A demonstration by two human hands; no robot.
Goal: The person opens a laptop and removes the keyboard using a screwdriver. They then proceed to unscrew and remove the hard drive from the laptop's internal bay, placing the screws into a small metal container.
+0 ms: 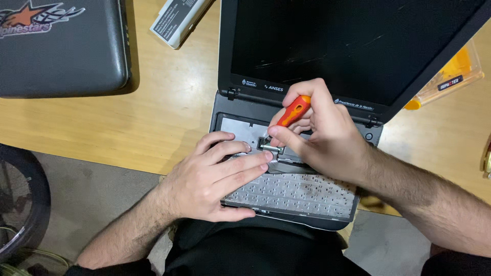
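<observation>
An open black laptop lies on a wooden table, its dark screen tilted back. Its grey keyboard is lifted loose, face down over the lower half of the base, leaving the metal plate under it bare. My left hand rests flat on the loose keyboard, its fingers reaching to a small metal connector. My right hand grips a screwdriver with an orange handle, tip down at that connector.
A closed dark grey laptop lies at the top left. A white battery pack sits beside it. A clear case with yellow parts shows at the right behind the screen. A wheel stands on the floor at the left.
</observation>
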